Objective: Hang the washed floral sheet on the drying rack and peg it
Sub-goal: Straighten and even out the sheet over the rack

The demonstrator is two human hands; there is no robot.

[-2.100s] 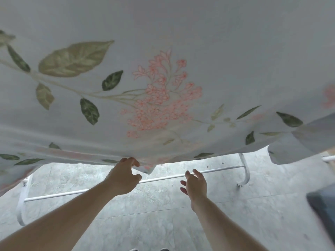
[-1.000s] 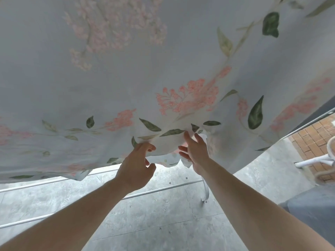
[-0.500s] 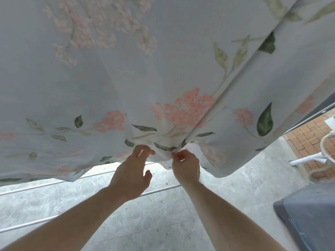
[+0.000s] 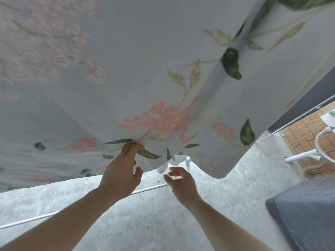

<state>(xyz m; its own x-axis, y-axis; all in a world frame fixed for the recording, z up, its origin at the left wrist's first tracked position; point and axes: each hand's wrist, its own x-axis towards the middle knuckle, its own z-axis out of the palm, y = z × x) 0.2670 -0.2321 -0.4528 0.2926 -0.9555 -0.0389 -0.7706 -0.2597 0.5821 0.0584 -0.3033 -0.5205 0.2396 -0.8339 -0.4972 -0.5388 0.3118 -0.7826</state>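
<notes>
above the white rack rail (image 4: 150, 187), draped floral sheet (image 4: 145, 69): soft, likely damp and heavy. left hand (image 4: 120, 175) pinching its hem; right hand (image 4: 182, 183) just below, fingers spread, empty. best gripped along the hem.

The left hand (image 4: 120, 175) grips the hanging sheet (image 4: 137, 73) near its lower edge. The right hand (image 4: 181, 182) hovers just below, fingers loose. A white rail (image 4: 36, 218) crosses the grey floor (image 4: 163, 223).

Right hand (image 4: 181, 180) released the sheet (image 4: 145, 69).
</notes>
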